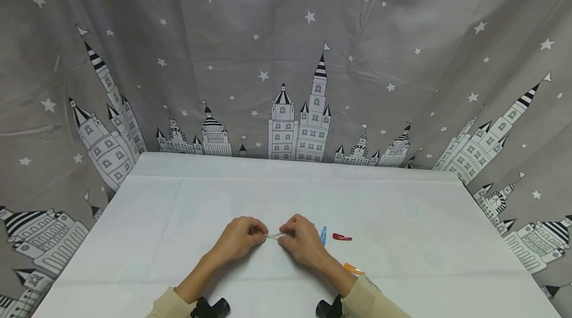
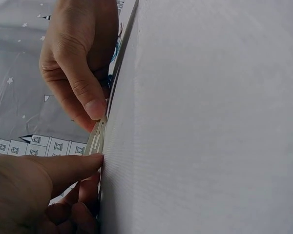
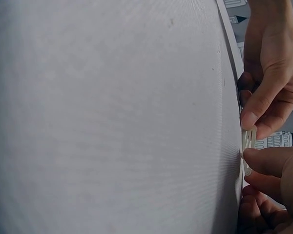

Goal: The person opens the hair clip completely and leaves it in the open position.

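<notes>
A cream-coloured snap hair clip (image 1: 273, 235) spans the short gap between my two hands, just over the white table. My left hand (image 1: 241, 237) pinches one end between thumb and fingertips. At the other end, the thumb and forefinger of my right hand (image 1: 305, 241) grip it. Long slots run along the clip (image 2: 94, 142) in the left wrist view. From the right wrist, the rounded end of the clip (image 3: 248, 170) shows between my right thumb and forefinger, while the left fingertips cover its far end.
Just right of my right hand lie a blue hair clip (image 1: 323, 235) and a red one (image 1: 342, 237). An orange clip (image 1: 354, 269) is beside the right forearm, with a greenish one (image 1: 373, 284) partly hidden by the sleeve. A grey castle-print curtain (image 1: 286, 25) hangs behind the table (image 1: 178, 209).
</notes>
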Demonstrator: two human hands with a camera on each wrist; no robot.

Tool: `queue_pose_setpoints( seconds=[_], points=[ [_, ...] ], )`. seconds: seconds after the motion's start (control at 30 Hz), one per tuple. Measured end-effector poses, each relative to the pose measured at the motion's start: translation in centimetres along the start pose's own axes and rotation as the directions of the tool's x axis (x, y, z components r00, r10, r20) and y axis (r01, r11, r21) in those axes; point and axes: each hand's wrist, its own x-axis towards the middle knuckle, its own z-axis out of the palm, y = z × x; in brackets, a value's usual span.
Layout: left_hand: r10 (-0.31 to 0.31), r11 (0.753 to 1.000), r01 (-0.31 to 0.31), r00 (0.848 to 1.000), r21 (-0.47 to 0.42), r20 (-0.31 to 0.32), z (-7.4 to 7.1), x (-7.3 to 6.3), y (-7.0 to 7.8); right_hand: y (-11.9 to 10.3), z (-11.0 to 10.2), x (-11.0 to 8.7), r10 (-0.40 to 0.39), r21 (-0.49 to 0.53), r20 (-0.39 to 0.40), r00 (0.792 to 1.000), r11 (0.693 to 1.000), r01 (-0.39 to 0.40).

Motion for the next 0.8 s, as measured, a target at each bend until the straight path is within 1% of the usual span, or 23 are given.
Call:
queue_pose_setpoints(
  seconds=[0.33, 0.57, 0.8],
  points=[
    [-0.005, 1.0, 0.005, 1.0, -0.011, 0.002, -0.11, -0.21, 0.08, -0.16, 0.02, -0.01, 0.003, -0.008, -0.007, 1.0, 1.0, -0.003],
    [-0.016, 1.0, 0.016, 1.0, -0.018, 0.002, 0.02, -0.32, -0.03, -0.13, -0.01, -0.06, -0.002, 0.008, -0.006, 1.0, 1.0, 0.002],
    [-0.019, 1.0, 0.019, 1.0, -0.018, 0.002, 0.11, -0.1, -0.03, -0.02, -0.18, -0.14, -0.004, 0.034, -0.01, 1.0, 0.999, 0.005]
  ],
)
